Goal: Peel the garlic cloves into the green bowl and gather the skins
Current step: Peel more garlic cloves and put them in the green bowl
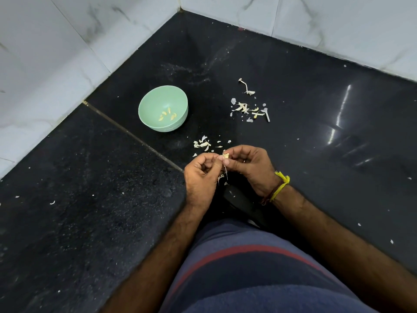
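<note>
A small garlic clove (pixel 225 156) is pinched between the fingertips of my left hand (pixel 200 175) and my right hand (pixel 250 168), just above the black counter. A thin strip of skin hangs down from it. The green bowl (pixel 144 109) stands up and to the left of my hands, with several peeled yellowish cloves (pixel 168 115) lying in its bottom. One pile of papery skins (pixel 204 143) lies right beyond my hands. A second pile of skins and stalk bits (pixel 249 109) lies to the right of the bowl.
The black stone counter (pixel 316 109) fills an L-shaped corner bounded by white marble-tiled walls (pixel 56 53). Tiny skin flecks are scattered over it. A yellow thread band is on my right wrist. My striped shirt fills the bottom of the view.
</note>
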### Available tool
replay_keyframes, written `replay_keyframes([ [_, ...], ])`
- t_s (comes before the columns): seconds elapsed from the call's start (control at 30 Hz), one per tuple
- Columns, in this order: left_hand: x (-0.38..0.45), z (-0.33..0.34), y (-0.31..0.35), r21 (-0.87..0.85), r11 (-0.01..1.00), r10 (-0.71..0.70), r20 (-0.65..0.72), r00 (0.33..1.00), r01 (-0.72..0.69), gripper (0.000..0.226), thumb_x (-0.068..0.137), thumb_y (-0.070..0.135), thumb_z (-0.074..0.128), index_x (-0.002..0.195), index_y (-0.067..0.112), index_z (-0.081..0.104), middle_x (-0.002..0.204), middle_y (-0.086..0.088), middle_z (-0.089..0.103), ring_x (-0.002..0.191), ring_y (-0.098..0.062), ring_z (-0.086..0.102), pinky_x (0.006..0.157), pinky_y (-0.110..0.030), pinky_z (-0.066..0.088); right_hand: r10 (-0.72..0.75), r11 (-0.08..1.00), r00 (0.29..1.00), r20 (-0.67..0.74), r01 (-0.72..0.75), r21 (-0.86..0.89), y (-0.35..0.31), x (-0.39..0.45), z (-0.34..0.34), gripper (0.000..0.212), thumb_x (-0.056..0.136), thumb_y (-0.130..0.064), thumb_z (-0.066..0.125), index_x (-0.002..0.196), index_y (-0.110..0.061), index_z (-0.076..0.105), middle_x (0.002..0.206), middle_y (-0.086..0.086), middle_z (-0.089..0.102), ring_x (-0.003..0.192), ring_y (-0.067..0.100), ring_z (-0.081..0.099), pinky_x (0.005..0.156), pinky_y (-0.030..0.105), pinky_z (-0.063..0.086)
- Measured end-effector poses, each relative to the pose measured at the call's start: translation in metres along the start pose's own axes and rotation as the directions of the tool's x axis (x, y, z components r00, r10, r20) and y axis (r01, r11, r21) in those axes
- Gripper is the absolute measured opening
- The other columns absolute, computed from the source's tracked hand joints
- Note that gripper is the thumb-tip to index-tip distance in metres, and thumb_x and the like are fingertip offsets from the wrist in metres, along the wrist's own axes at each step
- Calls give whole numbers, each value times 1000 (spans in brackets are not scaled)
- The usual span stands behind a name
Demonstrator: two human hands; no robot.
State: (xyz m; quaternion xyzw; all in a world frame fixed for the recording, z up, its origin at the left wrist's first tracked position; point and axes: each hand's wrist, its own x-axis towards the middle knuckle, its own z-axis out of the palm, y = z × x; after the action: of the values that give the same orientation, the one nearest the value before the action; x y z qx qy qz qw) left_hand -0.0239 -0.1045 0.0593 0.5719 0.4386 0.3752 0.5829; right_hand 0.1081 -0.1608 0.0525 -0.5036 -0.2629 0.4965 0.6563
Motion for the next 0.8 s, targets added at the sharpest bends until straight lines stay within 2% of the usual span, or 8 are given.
replay_keyframes([
  [0.13,0,1,-1,40,999,11,-22,1000,-10,6,88,11,71,88,4,71,70,-6,67,67,-19,61,69,-34,54,-16,1000,1000,-19,16,-25,3,-2,1,24,81,1,75,103,6,69,95,22,72,88,28,70,81,37,59],
  [0.23,-2,3,-2,146,988,51,-46,998,-44,6,88,13,72,85,8,70,67,8,64,64,-10,59,66,-31,54,-27,1000,999,-28,27,-5,3,-4,2,23,82,2,74,105,4,70,97,23,72,89,27,71,80,35,59],
  [0.33,-3,6,-1,183,982,68,-67,995,-55,5,92,13,71,88,10,71,71,4,68,65,-10,64,67,-35,59,-24,1000,999,-47,23,-2,2,-5,3,25,82,3,73,107,1,69,95,19,73,88,24,71,77,32,58],
  [0.47,-3,5,0,123,992,32,-43,999,-26,10,94,19,71,102,15,74,82,-2,76,73,-17,72,73,-34,62,-27,999,996,-83,23,-46,1,-4,2,22,81,2,75,102,2,69,91,17,73,85,25,71,76,34,59],
  [0.6,-2,2,-1,98,995,25,-6,1000,-24,9,87,16,79,96,14,78,81,-3,77,71,-14,68,72,-30,59,-61,993,996,-63,54,-108,0,-3,1,22,81,-2,76,102,-1,70,94,18,73,87,26,71,78,37,59],
  [0.73,-3,4,3,-30,999,-26,-1,1000,26,4,90,4,73,90,5,76,75,-1,76,67,-8,68,67,-19,55,-74,982,995,-69,61,-179,0,-5,2,18,83,1,74,100,-4,72,96,18,73,88,22,71,80,36,60],
  [0.8,-3,5,3,-40,998,-48,-9,999,48,5,91,1,70,90,4,75,71,3,74,64,-4,66,65,-17,54,-79,976,995,-62,64,-208,1,-4,2,20,84,1,74,103,-3,72,95,19,73,89,24,71,83,38,59],
])
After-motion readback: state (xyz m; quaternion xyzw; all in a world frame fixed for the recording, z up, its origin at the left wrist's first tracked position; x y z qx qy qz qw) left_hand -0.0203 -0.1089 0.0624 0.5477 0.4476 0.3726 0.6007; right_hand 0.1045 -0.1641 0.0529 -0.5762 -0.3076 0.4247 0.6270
